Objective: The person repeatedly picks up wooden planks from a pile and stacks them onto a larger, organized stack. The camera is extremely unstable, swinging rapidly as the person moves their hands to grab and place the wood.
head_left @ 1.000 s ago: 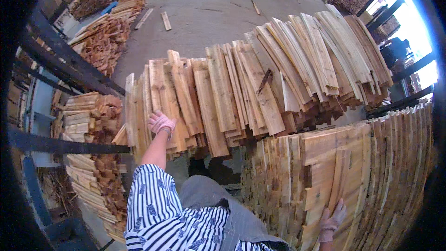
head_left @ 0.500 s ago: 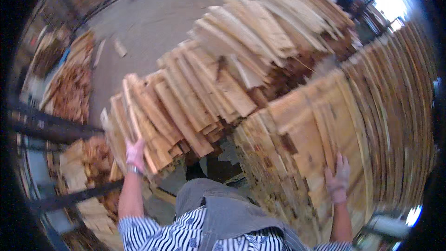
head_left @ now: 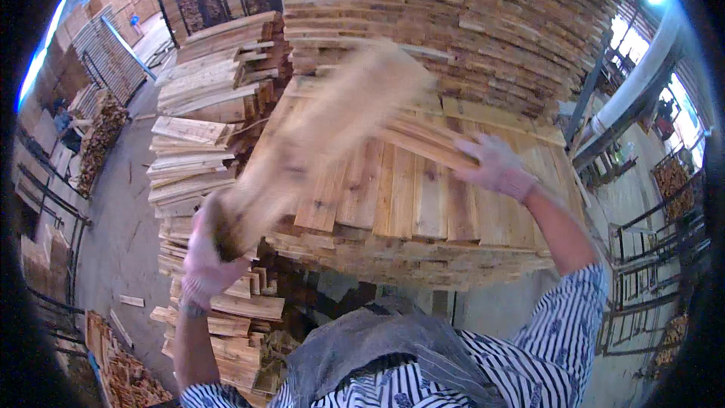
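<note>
My left hand [head_left: 208,268], in a pale glove, is closed around the near end of a wooden board [head_left: 325,132]. Smeared by motion, the board slants up and away to the right above a stack of planks [head_left: 430,200]. My right hand [head_left: 495,168], gloved too, has its fingers on the right end of a narrow wooden strip [head_left: 423,141] lying across the top of that stack. The fingers appear to close over the strip's edges.
A tall wall of stacked boards [head_left: 453,30] rises behind the planks. To the left runs a long pile of loose boards [head_left: 204,98]. Metal racks [head_left: 642,257] and a thick pale pipe [head_left: 634,83] stand at the right. Another person [head_left: 68,125] is at the far left.
The view has swung to the right. My left hand, formerly at the loose pile, now holds a raised board over the stack. My right hand now grips a narrow strip there.
</note>
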A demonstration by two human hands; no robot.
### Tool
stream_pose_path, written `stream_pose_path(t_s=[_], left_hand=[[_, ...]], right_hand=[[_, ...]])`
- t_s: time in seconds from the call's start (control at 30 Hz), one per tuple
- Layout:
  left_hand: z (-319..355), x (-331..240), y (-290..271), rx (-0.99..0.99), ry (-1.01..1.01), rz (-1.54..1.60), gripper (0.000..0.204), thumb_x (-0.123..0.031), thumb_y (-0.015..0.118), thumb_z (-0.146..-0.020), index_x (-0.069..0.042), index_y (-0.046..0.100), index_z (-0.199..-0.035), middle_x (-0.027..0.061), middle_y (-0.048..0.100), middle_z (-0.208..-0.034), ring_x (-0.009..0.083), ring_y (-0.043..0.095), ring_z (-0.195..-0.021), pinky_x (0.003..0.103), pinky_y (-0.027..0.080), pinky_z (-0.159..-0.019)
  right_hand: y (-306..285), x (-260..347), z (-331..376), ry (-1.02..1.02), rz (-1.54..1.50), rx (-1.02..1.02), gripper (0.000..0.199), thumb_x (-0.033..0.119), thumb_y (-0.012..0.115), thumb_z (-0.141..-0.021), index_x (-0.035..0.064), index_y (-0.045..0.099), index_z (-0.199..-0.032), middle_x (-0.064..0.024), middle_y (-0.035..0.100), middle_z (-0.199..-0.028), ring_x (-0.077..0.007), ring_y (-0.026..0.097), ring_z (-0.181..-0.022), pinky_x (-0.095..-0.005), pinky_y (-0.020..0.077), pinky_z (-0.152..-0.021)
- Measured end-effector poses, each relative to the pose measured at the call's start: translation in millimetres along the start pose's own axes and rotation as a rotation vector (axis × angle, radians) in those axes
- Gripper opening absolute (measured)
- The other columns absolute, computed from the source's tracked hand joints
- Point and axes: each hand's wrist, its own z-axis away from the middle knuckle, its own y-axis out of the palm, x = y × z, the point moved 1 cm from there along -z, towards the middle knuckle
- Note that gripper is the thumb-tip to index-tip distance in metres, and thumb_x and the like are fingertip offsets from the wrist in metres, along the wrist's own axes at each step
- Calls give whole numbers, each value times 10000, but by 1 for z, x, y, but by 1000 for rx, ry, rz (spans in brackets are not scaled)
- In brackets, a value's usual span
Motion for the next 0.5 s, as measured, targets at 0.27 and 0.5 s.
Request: stream_pose_path(t_s=[0.27,0.5], left_hand=[[-106,-43,111,473,421,-745,928,-275,771,-755,-56,340,-1547,209,480,-1506,387,384,-1450,519,226,-1243],[-109,-70,179,448,408,-627,810,-327,742,-714,-87,487,-1444,180,567,-1400,365,448,-1404,524,252,-1210]], right_hand=[[16,-66,140,357,-62,349,786,378,746,-868,147,429,-1549,-251,461,-1517,-436,472,-1356,-470,409,-1124],[25,-66,136,345,-90,321,821,387,735,-840,134,418,-1553,-297,407,-1539,-471,415,-1396,-488,359,-1174]])
